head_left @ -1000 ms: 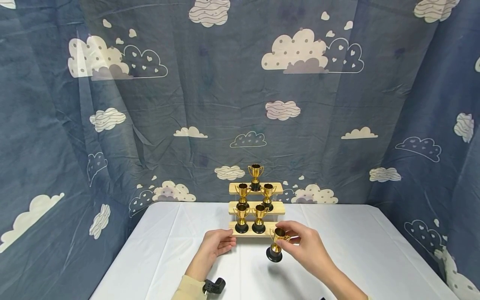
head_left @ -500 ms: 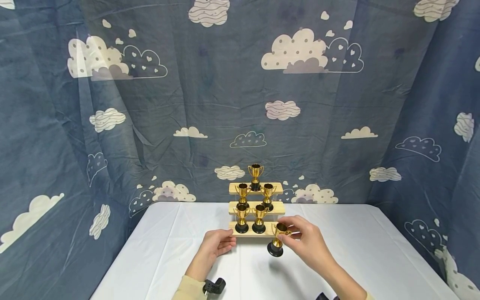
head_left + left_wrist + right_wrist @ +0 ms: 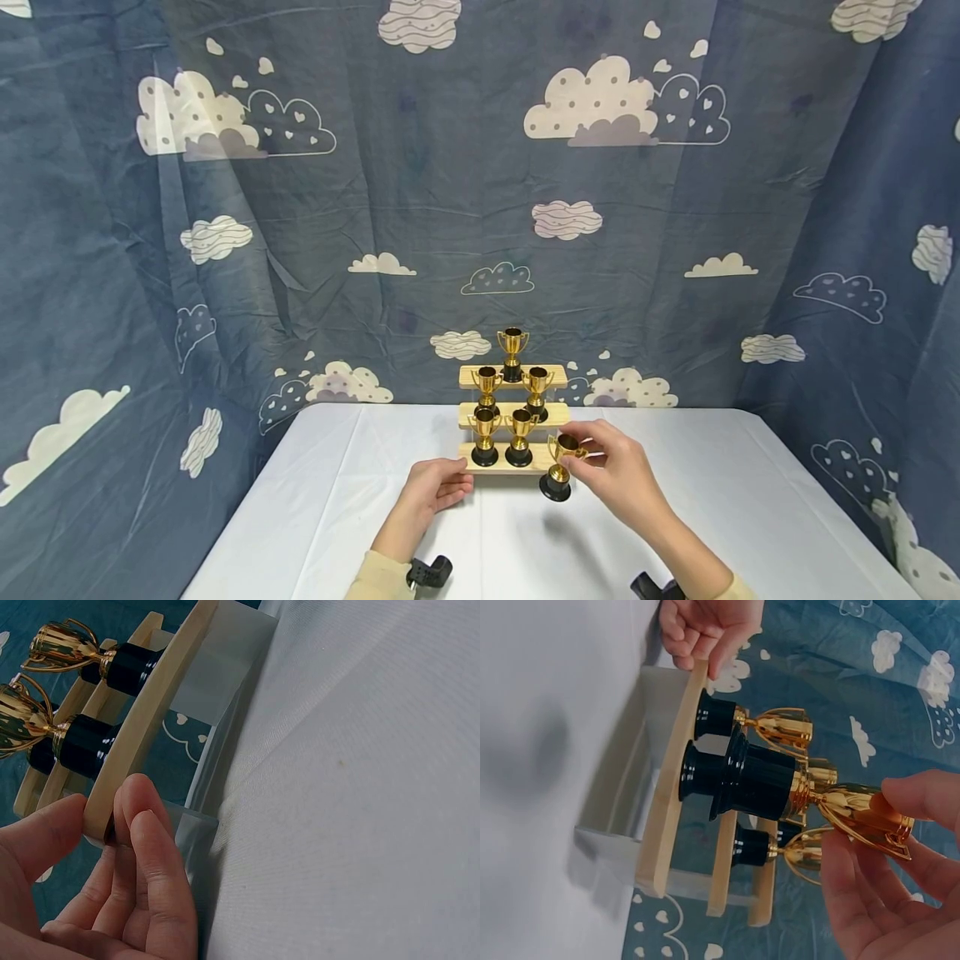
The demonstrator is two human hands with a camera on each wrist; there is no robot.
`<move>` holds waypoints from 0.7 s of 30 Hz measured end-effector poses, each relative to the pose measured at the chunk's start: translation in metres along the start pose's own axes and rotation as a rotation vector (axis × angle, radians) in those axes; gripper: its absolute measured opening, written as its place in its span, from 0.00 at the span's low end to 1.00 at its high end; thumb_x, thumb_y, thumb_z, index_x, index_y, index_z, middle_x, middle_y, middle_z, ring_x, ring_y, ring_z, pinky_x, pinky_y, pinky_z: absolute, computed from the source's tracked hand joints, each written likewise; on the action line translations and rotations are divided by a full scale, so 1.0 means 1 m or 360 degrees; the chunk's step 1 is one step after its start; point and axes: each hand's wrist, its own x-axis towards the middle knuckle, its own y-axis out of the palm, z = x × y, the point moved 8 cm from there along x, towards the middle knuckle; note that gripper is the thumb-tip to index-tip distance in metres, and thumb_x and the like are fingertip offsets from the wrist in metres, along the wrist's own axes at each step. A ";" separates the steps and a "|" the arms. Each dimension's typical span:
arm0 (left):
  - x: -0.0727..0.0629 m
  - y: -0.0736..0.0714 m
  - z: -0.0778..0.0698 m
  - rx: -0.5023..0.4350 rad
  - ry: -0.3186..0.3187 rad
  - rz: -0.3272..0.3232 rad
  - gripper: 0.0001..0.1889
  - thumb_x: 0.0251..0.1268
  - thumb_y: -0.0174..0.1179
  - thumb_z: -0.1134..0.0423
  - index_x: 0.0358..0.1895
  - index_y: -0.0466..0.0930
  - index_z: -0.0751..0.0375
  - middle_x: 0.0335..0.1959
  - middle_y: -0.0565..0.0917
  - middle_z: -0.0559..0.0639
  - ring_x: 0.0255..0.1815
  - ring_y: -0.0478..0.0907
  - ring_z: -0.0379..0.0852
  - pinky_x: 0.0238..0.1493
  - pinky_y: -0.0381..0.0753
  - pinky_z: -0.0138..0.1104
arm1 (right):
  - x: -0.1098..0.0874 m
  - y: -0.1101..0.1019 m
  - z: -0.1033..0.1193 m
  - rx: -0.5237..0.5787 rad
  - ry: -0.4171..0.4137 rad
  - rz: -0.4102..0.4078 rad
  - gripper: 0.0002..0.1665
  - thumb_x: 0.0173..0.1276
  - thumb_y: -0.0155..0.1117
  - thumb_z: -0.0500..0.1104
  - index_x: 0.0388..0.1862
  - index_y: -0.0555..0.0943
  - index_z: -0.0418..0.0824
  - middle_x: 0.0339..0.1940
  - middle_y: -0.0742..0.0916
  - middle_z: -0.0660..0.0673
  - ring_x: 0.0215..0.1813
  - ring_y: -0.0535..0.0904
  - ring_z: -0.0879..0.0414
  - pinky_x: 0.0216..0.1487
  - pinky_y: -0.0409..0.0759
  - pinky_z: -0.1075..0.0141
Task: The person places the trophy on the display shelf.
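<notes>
A three-tier display stand with pale wooden shelves [image 3: 501, 471] stands on the table. My left hand [image 3: 435, 487] pinches the left end of its lowest shelf [image 3: 139, 735] between thumb and fingers. My right hand [image 3: 618, 473] holds a small gold trophy cup [image 3: 558, 477] with a black base by the cup and handle. The trophy is raised in front of the lowest shelf's right end, slightly tilted. Two trophies [image 3: 519, 437] stand on the lowest shelf, toward the left and middle. In the right wrist view the held trophy's black base [image 3: 757, 778] overlaps one of them.
Two more trophies [image 3: 537, 387] stand on the middle shelf and one trophy [image 3: 512, 348] on the top. Clear supports [image 3: 611, 814] carry the shelves. A white cloth [image 3: 360, 467] covers the table, and a dark blue cloud-print curtain [image 3: 420, 183] hangs behind and at both sides.
My right hand has carried the trophy slightly up and to the right, closer to the lowest shelf's right end. The left hand keeps its hold on the shelf.
</notes>
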 end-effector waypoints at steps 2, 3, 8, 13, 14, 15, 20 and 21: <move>0.000 0.000 0.000 0.0001 0.0003 -0.0001 0.17 0.66 0.67 0.62 0.48 0.82 0.76 0.27 0.88 0.53 0.28 0.86 0.43 0.32 0.87 0.31 | 0.002 0.000 -0.002 -0.0001 -0.0001 -0.0004 0.24 0.57 0.78 0.33 0.51 0.86 0.49 0.43 0.86 0.53 0.42 0.85 0.57 0.42 0.87 0.67; 0.001 0.000 0.000 0.0001 0.0002 -0.0001 0.17 0.66 0.66 0.62 0.47 0.82 0.76 0.27 0.88 0.53 0.28 0.87 0.43 0.32 0.87 0.31 | 0.003 0.000 -0.002 -0.0002 -0.0002 -0.0004 0.23 0.57 0.78 0.33 0.51 0.86 0.49 0.44 0.86 0.53 0.42 0.85 0.57 0.42 0.87 0.67; 0.000 0.000 -0.001 -0.0002 0.0005 0.0001 0.17 0.67 0.65 0.63 0.49 0.82 0.77 0.28 0.88 0.54 0.28 0.87 0.44 0.33 0.87 0.31 | 0.008 -0.001 -0.008 -0.0003 -0.0004 -0.0009 0.24 0.57 0.78 0.33 0.52 0.85 0.46 0.45 0.87 0.52 0.42 0.87 0.55 0.42 0.87 0.68; -0.002 0.000 -0.002 0.0010 0.0008 -0.0002 0.19 0.67 0.66 0.62 0.52 0.80 0.77 0.29 0.88 0.54 0.29 0.87 0.44 0.33 0.87 0.31 | 0.012 -0.001 -0.014 0.0004 0.0004 -0.0011 0.24 0.58 0.78 0.34 0.53 0.84 0.47 0.45 0.87 0.51 0.43 0.87 0.53 0.42 0.86 0.69; -0.002 0.000 -0.002 0.0011 0.0012 -0.0001 0.19 0.67 0.66 0.62 0.52 0.80 0.77 0.30 0.88 0.54 0.29 0.87 0.44 0.33 0.87 0.31 | 0.013 -0.001 -0.015 0.0001 0.0006 -0.0009 0.24 0.58 0.78 0.34 0.53 0.84 0.47 0.45 0.87 0.50 0.43 0.87 0.53 0.43 0.86 0.69; -0.002 0.000 -0.002 0.0015 0.0013 -0.0001 0.19 0.67 0.66 0.62 0.52 0.80 0.77 0.30 0.88 0.54 0.29 0.87 0.44 0.33 0.87 0.31 | 0.014 -0.001 -0.016 -0.0005 0.0010 -0.0008 0.24 0.58 0.78 0.35 0.54 0.84 0.47 0.45 0.87 0.50 0.43 0.87 0.53 0.43 0.86 0.69; -0.002 0.000 -0.002 0.0011 0.0017 0.0006 0.19 0.66 0.66 0.63 0.52 0.80 0.77 0.29 0.88 0.54 0.28 0.87 0.43 0.33 0.87 0.31 | 0.019 -0.001 -0.020 -0.0042 0.0019 0.0000 0.24 0.59 0.78 0.35 0.54 0.84 0.46 0.45 0.88 0.50 0.44 0.87 0.54 0.44 0.86 0.67; -0.002 0.000 -0.002 0.0014 0.0017 0.0009 0.19 0.66 0.65 0.63 0.52 0.80 0.77 0.29 0.88 0.54 0.28 0.87 0.43 0.33 0.87 0.32 | 0.020 -0.001 -0.021 -0.0048 0.0018 -0.0001 0.24 0.59 0.78 0.35 0.54 0.84 0.46 0.45 0.88 0.50 0.44 0.87 0.54 0.44 0.86 0.67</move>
